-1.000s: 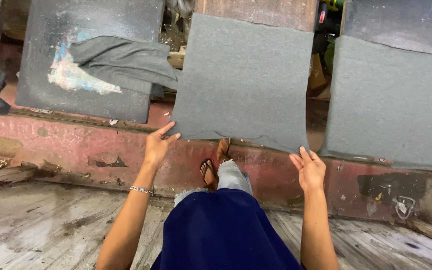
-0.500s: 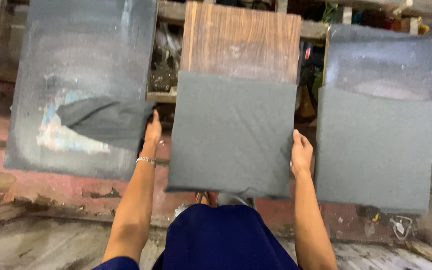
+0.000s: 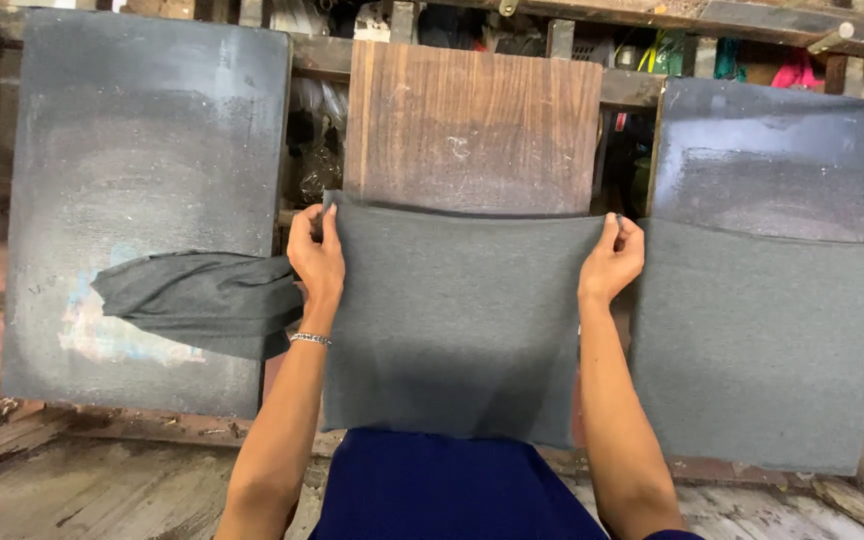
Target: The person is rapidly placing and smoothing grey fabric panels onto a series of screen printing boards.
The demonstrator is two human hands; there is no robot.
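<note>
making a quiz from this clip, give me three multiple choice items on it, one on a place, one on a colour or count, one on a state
1. Where on the grey cloth are the hands?
A. its two top corners
B. its bottom edge
C. its middle

2. What colour is the bare part of the middle board?
A. white
B. brown wood
C. green

3. How does the cloth on the right board lie?
A. rolled in a ball
B. spread flat over the lower part
C. hanging off one corner

Answers:
1 A: the left hand and right hand each pinch a top corner.
2 B: wood grain shows above the cloth's top edge.
3 B: the right cloth covers the board's lower part smoothly, the top left bare.
</note>
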